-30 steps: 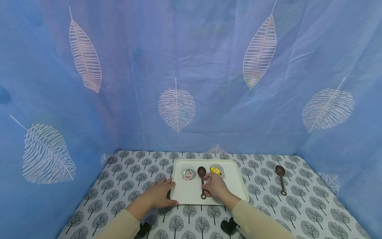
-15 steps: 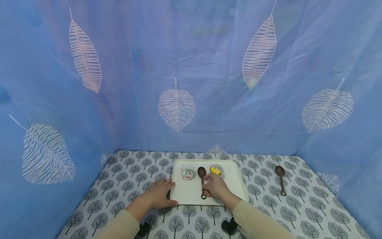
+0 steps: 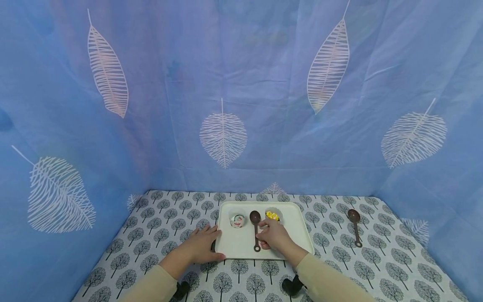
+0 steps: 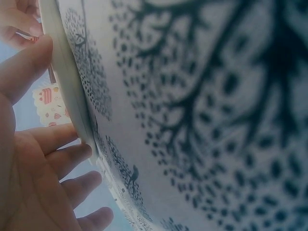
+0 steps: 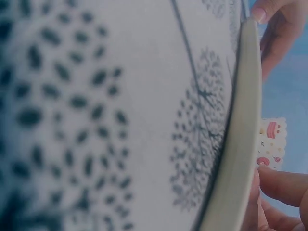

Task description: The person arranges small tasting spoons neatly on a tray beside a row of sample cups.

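A cream tray point(image 3: 235, 243) lies on the cloth. My left hand point(image 3: 201, 245) rests on its left side, fingers spread along the edge, thumb at the front left corner; the left wrist view shows my left palm point(image 4: 36, 178) against the rim. A brown spoon point(image 3: 255, 218) lies on the tray, bowl away from me. Just right of its handle is my right hand point(image 3: 277, 237), loosely curled, thumb tip close beside the handle. A small pale cup point(image 3: 237, 218) with a patterned lower part stands left of the spoon. Another scalloped cup point(image 3: 279, 213) with something yellow in it stands to the right.
A second brown spoon point(image 3: 354, 216) lies on the tree-print cloth point(image 3: 336, 247) right of the tray. Blue leaf-print curtains point(image 3: 264, 126) enclose the back and sides.
My right hand has shifted slightly right, its fingertips coming off the spoon's handle. The spoon, the cups and my left hand stay in place.
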`<state>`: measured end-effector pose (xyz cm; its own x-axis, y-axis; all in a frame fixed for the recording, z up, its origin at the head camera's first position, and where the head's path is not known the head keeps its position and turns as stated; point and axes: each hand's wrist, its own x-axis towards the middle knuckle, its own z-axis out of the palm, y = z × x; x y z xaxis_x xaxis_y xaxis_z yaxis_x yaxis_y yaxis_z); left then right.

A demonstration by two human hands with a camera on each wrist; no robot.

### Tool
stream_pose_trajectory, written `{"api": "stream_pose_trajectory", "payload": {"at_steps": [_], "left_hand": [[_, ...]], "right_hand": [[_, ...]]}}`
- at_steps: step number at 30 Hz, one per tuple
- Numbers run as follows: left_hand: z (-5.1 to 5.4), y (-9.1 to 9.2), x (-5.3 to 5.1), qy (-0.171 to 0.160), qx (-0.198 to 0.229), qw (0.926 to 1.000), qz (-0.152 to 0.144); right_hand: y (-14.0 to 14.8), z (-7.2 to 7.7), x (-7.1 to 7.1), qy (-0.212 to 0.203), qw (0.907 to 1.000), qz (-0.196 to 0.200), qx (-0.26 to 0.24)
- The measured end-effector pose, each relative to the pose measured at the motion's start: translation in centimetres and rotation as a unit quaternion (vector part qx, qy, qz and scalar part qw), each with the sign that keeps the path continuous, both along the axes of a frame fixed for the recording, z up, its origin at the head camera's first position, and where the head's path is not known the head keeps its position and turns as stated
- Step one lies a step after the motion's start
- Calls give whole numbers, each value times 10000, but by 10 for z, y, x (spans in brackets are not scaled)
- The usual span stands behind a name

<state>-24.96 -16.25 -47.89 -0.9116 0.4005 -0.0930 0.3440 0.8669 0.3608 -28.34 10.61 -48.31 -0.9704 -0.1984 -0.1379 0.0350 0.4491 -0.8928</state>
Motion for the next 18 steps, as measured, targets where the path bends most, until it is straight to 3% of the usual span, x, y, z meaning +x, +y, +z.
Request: {"api": "stream_pose_trajectory", "payload": {"at_steps": [18], "left_hand": [[3, 1, 1, -42, -32, 10000, 12]], "right_hand": [[16, 27, 8, 219, 9997, -128, 67]]}}
